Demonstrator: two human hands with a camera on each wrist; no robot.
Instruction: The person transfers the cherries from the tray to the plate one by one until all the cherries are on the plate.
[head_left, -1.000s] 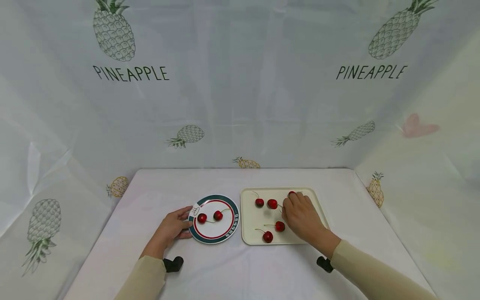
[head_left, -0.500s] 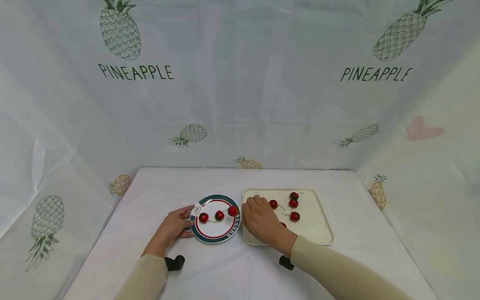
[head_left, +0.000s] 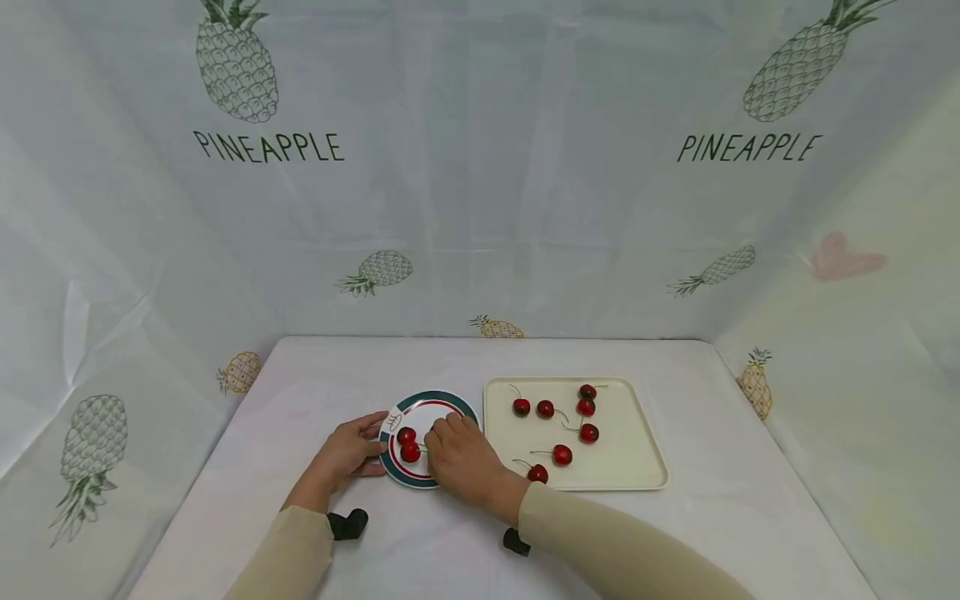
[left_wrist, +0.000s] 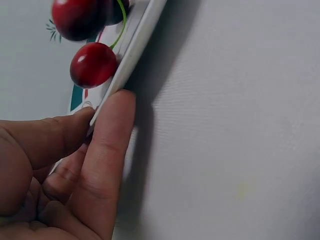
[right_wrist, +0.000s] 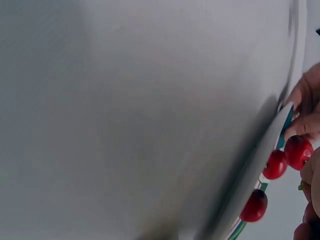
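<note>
In the head view, my left hand (head_left: 347, 454) holds the left rim of a round white plate (head_left: 413, 481) with a green band and a red ring. The left wrist view shows the thumb above the rim and fingers beneath it. My right hand (head_left: 465, 458) is over the plate's right half, pinching a red cherry (head_left: 410, 452) by its stem. That cherry hangs close over the plate, beside another cherry (head_left: 406, 435) lying there. A third cherry (right_wrist: 254, 205) on the plate appears in the right wrist view; the right hand hides it from the head camera.
Right of the plate lies a cream rectangular tray (head_left: 626, 454) with several stemmed cherries, among them one at its front edge (head_left: 537, 473). The right forearm crosses in front of the tray. A white cloth (head_left: 360, 367) covers the table, and a pineapple-print curtain (head_left: 480, 208) hangs behind.
The right hand has moved left from the tray to the plate, carrying a cherry by its stem. The tray cherries it covered now show. The left hand stays at the plate's rim.
</note>
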